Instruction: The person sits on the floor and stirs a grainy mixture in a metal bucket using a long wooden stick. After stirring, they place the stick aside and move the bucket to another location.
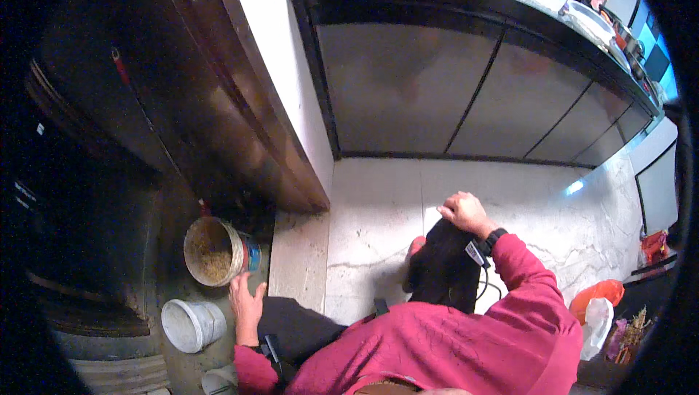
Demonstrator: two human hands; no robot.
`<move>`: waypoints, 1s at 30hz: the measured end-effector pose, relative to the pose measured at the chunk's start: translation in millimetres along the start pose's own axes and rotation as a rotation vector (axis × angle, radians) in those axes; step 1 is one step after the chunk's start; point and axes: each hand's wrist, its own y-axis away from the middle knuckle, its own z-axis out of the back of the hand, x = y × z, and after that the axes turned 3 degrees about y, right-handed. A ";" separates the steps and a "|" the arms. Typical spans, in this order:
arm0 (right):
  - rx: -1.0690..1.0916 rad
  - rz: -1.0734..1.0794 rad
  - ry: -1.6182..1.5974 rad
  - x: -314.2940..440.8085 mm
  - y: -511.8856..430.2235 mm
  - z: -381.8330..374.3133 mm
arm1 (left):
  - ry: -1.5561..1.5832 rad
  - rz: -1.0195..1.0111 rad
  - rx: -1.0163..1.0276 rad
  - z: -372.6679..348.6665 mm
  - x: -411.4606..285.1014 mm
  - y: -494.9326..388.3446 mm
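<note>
My left hand point(248, 305) reaches down at the lower left, thumb apart from the fingers, beside the rim of a tilted bucket point(238, 253) that has dry, yellowish-brown loose stuff inside. Whether the fingertips touch the bucket cannot be told. My right hand point(466, 213) rests over my bent knee in dark trousers point(445, 264), with a black band on the wrist. Just below that hand lies a small white-labelled device point(477, 253) with a black cable. Nothing is seen held in the right hand; its palm is hidden.
An empty-looking white bucket point(194, 325) lies left of my left hand, with another pale container point(220, 381) below. A doorway frame point(273, 149) stands ahead, beside dark-framed cabinets point(409, 94). Orange point(598, 294) and white plastic bags point(596, 329) lie at right. A long thin rod point(164, 146) leans at left.
</note>
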 end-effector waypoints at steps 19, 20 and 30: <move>0.355 0.585 0.073 31.6 -26.6 32.0 | -0.076 -0.222 0.235 69.3 41.5 46.7; 0.388 0.603 0.064 33.5 -31.8 31.1 | -0.054 -0.203 0.259 71.6 43.4 49.1; 0.767 0.781 0.050 27.0 -96.2 -8.7 | 0.050 -0.049 0.192 65.2 50.7 35.0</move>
